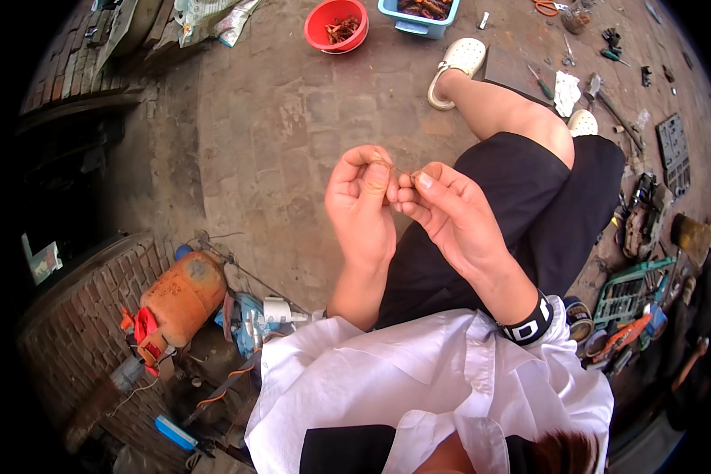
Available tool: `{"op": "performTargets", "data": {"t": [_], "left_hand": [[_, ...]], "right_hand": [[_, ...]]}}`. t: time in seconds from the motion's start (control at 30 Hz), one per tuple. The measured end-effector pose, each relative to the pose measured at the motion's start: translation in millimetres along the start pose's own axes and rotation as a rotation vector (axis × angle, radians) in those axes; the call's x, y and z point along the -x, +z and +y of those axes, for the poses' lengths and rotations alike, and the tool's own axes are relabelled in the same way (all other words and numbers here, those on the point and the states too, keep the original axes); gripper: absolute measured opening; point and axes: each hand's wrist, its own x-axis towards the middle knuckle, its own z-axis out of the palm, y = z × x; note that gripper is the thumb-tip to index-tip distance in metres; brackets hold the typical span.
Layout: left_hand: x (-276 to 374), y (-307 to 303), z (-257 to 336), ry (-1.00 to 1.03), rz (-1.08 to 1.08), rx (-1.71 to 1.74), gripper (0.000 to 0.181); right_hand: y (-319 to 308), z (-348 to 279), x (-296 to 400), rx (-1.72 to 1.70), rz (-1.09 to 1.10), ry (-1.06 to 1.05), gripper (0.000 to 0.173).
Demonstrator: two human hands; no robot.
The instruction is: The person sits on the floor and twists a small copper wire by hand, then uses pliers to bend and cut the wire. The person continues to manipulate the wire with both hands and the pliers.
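Note:
A thin brownish strand (402, 170) runs between my two hands, above my dark-clothed lap. Thumb and fingertips of my left hand (364, 198) pinch one end. Close beside it, my right hand (459, 216) grips the other end between thumb and forefinger, its remaining fingers curled. The fingertips of both hands nearly meet, and they hide parts of the strand. Whether it is wire or thread is too small to tell. A dark band with white marks (530, 323) circles my right wrist.
A red bowl (314, 32) and a blue basin (423, 28), both with reddish-brown pieces inside, stand ahead on the brick floor. An orange gas cylinder (183, 296) lies at left. On the right are a hammer (593, 86), a screwdriver (542, 83) and a green tool case (619, 296).

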Motion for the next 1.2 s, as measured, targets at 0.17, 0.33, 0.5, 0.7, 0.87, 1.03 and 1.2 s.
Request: {"op": "performTargets", "data": {"t": [0.17, 0.33, 0.5, 0.7, 0.87, 1.03, 1.2], "left_hand": [[-5, 1, 12, -0.153, -0.050, -0.038, 0.009], [-1, -1, 15, -0.268, -0.126, 0.051, 0.008], [0, -2, 13, -0.395, -0.174, 0.180, 0.008], [11, 9, 2, -0.099, -0.033, -0.035, 0.008], [16, 21, 1, 0.204, -0.009, -0.227, 0.008], [19, 22, -2, 0.230, -0.010, -0.245, 0.008], [20, 19, -1, 0.254, -0.010, -0.334, 0.007]], "right_hand": [[-6, -2, 2, 0.056, 0.042, -0.034, 0.013], [-5, 0, 3, 0.102, 0.014, -0.132, 0.013], [-11, -6, 5, 0.039, -0.039, -0.069, 0.012], [6, -3, 0, 0.550, 0.313, -0.505, 0.014], [10, 2, 4, 0.891, 0.288, -0.739, 0.015], [9, 2, 5, 1.026, 0.270, -0.784, 0.017], [14, -5, 6, 1.117, 0.251, -0.818, 0.015]]}}
